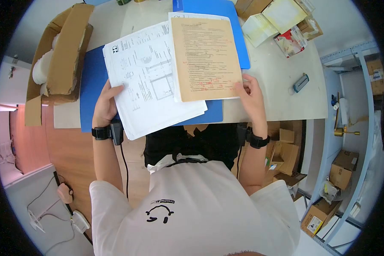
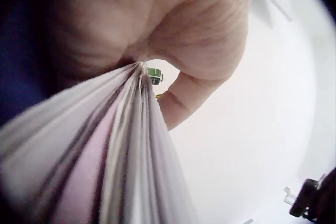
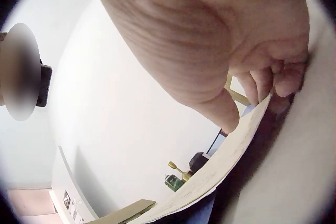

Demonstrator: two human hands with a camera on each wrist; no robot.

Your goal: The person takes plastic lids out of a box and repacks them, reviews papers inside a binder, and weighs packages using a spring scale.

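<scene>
Between the left grip (image 1: 108,103) and the right grip (image 1: 251,97), a tan printed page (image 1: 207,59) overlaps white drawing sheets (image 1: 145,77). The left grip is closed around the white stack's left edge, thumb on top; the right grip pinches the tan page's lower right corner, possibly with paper beneath. Beyond the right grip, a blue folder (image 1: 240,38) lies on the bench (image 1: 277,100).

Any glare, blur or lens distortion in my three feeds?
Head view: fisheye bowing on the blue shelf frame, black corners; left wrist view: paper stack soft, background beyond the left hand nearly blown out to white; right wrist view: dark shadow beside the tan sheet, blurred oval at the left edge.
</scene>
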